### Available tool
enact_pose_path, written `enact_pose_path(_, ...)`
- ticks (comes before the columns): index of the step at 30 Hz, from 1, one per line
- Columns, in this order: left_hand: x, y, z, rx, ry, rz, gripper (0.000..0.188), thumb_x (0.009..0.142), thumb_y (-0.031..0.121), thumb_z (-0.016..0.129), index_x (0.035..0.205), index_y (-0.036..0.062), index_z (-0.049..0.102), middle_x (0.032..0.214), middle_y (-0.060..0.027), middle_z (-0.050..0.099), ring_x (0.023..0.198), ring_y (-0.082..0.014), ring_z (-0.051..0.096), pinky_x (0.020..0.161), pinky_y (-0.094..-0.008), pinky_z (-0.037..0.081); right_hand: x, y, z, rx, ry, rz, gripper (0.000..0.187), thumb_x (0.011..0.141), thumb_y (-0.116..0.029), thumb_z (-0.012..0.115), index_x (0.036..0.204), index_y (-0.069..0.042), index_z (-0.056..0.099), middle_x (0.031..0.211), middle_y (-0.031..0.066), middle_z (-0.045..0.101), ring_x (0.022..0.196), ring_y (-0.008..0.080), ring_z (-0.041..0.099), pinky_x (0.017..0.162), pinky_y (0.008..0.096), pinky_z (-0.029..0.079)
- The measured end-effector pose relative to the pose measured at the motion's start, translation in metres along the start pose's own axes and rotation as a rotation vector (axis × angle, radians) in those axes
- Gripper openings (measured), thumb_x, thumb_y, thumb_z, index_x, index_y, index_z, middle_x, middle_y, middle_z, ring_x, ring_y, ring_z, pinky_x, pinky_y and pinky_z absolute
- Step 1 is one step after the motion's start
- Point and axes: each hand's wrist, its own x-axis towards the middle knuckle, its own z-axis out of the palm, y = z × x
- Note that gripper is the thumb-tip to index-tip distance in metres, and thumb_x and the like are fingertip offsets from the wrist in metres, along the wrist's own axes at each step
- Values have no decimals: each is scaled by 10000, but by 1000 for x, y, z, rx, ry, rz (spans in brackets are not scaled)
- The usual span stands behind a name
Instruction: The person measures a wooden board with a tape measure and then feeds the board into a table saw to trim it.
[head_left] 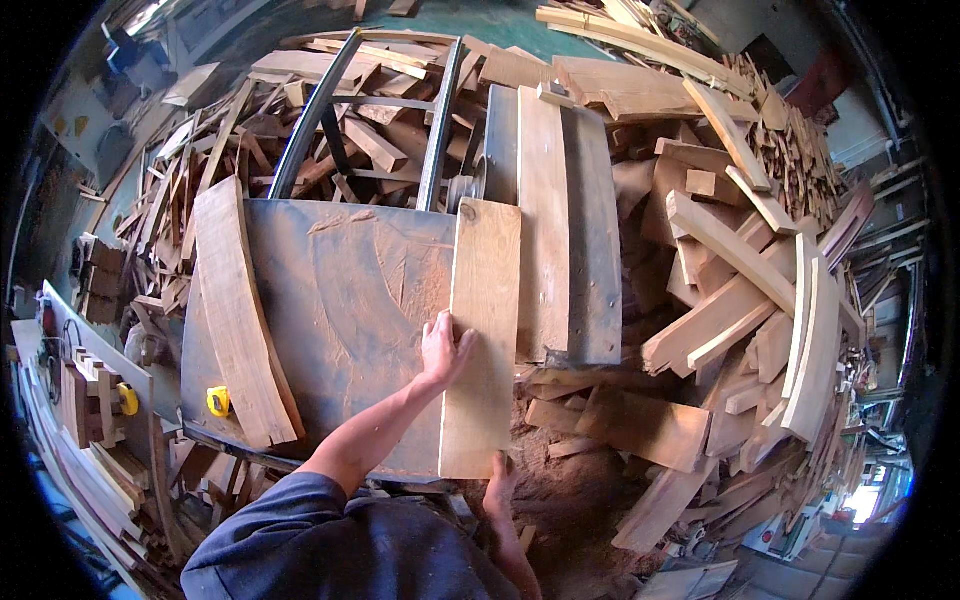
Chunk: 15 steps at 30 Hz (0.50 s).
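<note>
A pale, flat wooden board (482, 400) lies lengthwise on the dusty metal machine table (350, 290), along the table's right side. My left hand (443, 352) rests against the board's left edge near its middle, fingers bent over it and thumb along the side. At the near end, my right hand (499, 490) grips the corner, its thumb showing and the other fingers hidden below. Just right of my board, a longer plank (543, 230) lies on a grey metal bed (596, 240). A small wood block (555, 94) sits near its far end.
A wide plank (240, 320) leans lengthwise across the table's left side, beside a yellow tape measure (218, 401). Metal rails (318, 115) extend from the far edge. Heaped offcuts (740, 290) crowd the right and far sides. Sawdust (570, 510) covers the floor near my right hand.
</note>
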Motion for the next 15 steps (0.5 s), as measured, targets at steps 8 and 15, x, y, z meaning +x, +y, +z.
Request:
enact_pose_path(8, 2, 10, -2, -12, -76, -58, 378, 816, 268, 697, 1019, 9, 513, 1022, -175, 591, 935, -396, 522, 846, -479, 435, 15, 21, -7, -34, 22, -64, 574, 910, -508, 590, 1228, -36, 513, 1093, 65, 553, 922, 166, 552, 633, 330, 477)
enact_pose_path(15, 5, 2, 2, -18, -67, -57, 362, 809, 246, 702, 995, 8, 500, 1013, -175, 582, 937, -394, 516, 841, -481, 437, 8, 7, 2, -21, 57, -44, 548, 910, -461, 605, 1192, 8, 573, 1061, 105, 609, 948, 228, 577, 794, 374, 471)
